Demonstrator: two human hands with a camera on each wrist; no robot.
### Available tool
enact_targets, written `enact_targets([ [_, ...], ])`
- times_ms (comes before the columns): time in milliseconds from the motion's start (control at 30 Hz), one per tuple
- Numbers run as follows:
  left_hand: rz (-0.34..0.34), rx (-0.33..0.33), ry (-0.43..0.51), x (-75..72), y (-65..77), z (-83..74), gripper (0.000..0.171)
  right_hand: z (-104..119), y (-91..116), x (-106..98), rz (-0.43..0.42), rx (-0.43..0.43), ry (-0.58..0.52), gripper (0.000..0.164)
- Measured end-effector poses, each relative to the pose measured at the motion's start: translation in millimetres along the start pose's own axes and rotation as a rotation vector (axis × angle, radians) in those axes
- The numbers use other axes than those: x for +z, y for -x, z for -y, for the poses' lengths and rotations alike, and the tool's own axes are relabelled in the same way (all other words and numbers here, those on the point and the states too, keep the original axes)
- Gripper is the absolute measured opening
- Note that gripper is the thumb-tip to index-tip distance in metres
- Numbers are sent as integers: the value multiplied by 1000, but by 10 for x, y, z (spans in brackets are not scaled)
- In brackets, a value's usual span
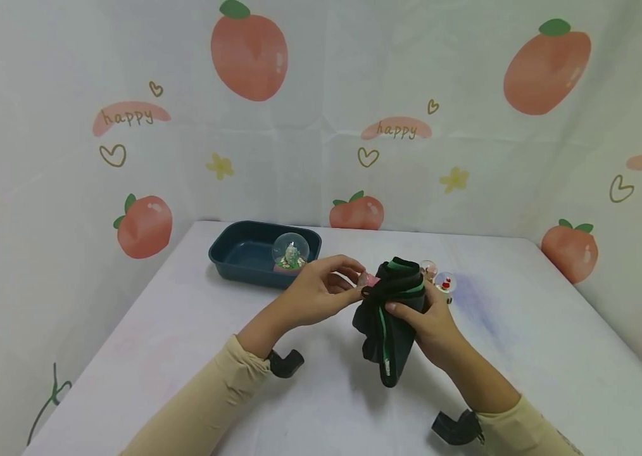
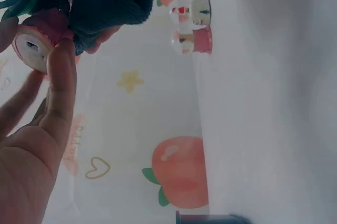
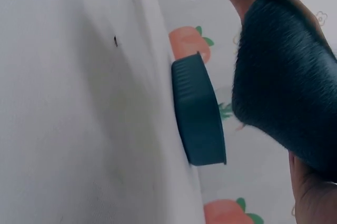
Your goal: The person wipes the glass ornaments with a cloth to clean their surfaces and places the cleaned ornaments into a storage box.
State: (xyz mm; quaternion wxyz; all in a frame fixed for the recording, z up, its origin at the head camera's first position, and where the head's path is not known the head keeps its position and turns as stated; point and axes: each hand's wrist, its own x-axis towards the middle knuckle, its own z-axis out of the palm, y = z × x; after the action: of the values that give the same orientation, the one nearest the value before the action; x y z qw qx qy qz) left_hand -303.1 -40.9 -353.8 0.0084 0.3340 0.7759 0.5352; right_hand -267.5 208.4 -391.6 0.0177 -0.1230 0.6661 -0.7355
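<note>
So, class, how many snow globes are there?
3 plainly: one snow globe in the blue tray, two more globes on the table beyond the right hand. The pink item in the left hand may be a fourth, partly hidden by cloth.

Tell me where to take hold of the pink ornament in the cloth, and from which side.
Pinch the pink ornament by the edge of its round, flat end, coming from the person's left. That end sticks out of the cloth toward the left hand, which pinches it there; the other end is hidden in the cloth, so it likely offers a poorer grip.
</note>
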Motion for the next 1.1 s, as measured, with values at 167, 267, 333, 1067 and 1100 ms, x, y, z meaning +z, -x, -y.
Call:
enact_targets([
  [167,8,-78,-37,11,-12,0,24,-25,-17,-5,1,-27,8,54],
  [267,14,-61,-8,15,-20,19,30,-1,-10,11,-28,33,-10,52],
  [333,18,-20,16,20,-29,39,39,26,-1,23,-58,85,-32,50],
  [1067,11,-42,-14,16,-26,64,28,5,-2,24,-18,-16,4,54],
  [1100,14,-45,-6,11,-24,71,30,14,-1,32,-25,-2,-4,52],
])
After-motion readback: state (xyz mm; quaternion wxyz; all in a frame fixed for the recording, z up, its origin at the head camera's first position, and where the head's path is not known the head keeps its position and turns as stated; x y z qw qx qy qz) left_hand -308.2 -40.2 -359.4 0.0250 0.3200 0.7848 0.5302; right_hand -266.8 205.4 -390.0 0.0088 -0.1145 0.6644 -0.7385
